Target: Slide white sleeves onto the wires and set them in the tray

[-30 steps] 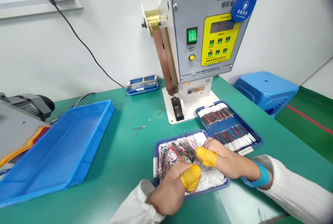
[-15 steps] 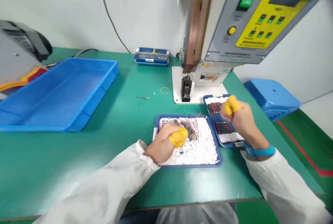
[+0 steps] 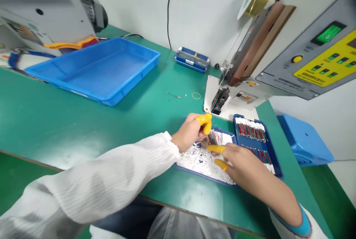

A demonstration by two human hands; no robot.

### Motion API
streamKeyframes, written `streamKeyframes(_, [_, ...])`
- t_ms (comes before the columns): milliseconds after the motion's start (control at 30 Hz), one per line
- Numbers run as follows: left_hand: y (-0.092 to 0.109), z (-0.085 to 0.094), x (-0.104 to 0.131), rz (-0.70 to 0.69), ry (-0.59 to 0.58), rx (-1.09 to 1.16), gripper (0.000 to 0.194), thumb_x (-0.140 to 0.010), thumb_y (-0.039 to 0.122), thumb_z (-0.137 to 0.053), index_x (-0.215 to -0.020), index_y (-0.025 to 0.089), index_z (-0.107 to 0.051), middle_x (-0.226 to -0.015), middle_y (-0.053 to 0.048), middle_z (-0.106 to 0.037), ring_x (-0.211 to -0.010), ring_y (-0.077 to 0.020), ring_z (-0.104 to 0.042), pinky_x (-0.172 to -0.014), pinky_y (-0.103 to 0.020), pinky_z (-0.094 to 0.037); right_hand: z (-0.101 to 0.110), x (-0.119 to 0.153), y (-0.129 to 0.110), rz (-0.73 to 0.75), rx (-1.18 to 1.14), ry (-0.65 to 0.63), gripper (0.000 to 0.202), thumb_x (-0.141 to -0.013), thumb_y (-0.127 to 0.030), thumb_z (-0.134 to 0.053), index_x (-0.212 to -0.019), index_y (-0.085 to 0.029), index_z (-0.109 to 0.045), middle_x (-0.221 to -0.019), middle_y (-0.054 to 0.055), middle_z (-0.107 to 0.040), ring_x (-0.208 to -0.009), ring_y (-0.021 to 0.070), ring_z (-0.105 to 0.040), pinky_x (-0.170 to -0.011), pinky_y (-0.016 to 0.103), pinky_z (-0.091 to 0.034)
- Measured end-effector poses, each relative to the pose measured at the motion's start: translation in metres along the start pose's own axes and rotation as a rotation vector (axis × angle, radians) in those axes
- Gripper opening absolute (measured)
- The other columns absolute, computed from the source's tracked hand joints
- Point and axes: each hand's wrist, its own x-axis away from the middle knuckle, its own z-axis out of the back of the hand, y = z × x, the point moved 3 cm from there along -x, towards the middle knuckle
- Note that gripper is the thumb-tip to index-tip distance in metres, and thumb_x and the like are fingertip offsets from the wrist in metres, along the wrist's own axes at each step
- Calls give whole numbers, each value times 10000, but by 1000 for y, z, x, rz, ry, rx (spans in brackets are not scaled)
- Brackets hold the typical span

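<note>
The left hand (image 3: 191,133) has its yellow-capped thumb and forefinger pinched together on a few thin wires (image 3: 210,138) at the far edge of the near tray (image 3: 194,168), while the right hand (image 3: 239,163) lies flat with fingers spread on the loose heap just beside it. The pinched wires seem to run from the left fingertips away toward the crimping machine (image 3: 278,53), long axis roughly along that line, though their ends are too fine to tell apart. Because the heap is tangled, neighbouring strands could drag out with them and spill onto the counter (image 3: 83,120).
</note>
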Motion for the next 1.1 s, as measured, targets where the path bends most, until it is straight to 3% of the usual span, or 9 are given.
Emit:
streamKeyframes(133, [-3,3,-3,1,-37,2,305,-841,328,-523,-594,198,-399,-493,69,-275,-430,-53,-193,-464,-239,-133,-7,-5,-10,43,178,-77,94,-898,-112,-628,-918,-162,-705,-975,124,-723,-912,291,-692,-698,370,-540])
streamKeyframes(400, [-2,3,-2,-16,-42,-48,222,-753,231,-486,-551,191,-401,-485,51,-296,-443,-61,-228,-468,-244,-141,-7,-13,-6,-12,319,-103,208,-852,-14,-563,-816,-165,-701,-845,102,-722,-719,233,-672,-548,297,-428])
streamKeyframes(467, [-1,3,-1,-17,-38,-67,239,-770,247,-492,-555,189,-405,-488,53,-300,-448,-62,-229,-471,-244,-148,-7,-12,-4,3,256,-88,209,-877,-31,-567,-807,-166,-710,-818,97,-713,-685,219,-664,-560,296,-440])
streamKeyframes(600, [0,0,2,-21,-17,-149,352,-872,349,-498,-569,179,-435,-496,57,-319,-465,-68,-248,-489,-242,-187,5,-8,10,82,-188,38,146,-963,-161,-611,-995,-209,-745,-931,78,-744,-806,197,-697,-715,298,-526])
streamKeyframes(700, [2,-3,7,-42,14,-269,372,-894,354,-508,-579,157,-500,-519,33,-412,-511,-82,-344,-528,-244,-252,12,-3,25,63,-417,109,137,-978,-239,-646,-1076,-243,-743,-997,62,-760,-851,189,-702,-756,298,-538])
streamKeyframes(900, [13,-8,16,-90,63,-439,313,-879,269,-470,-591,153,-510,-581,20,-483,-554,-84,-389,-573,-239,-311,-4,2,26,140,-451,105,138,-980,-231,-655,-1083,-223,-745,-1058,90,-751,-941,204,-705,-838,320,-558])
streamKeyframes(1100, [10,-5,11,-106,102,-497,352,-894,280,-489,-564,156,-497,-545,31,-444,-546,-79,-375,-574,-229,-308,-8,4,15,249,-405,129,288,-1026,-217,-589,-1296,-250,-682,-1096,87,-745,-1026,232,-650,-886,364,-546])
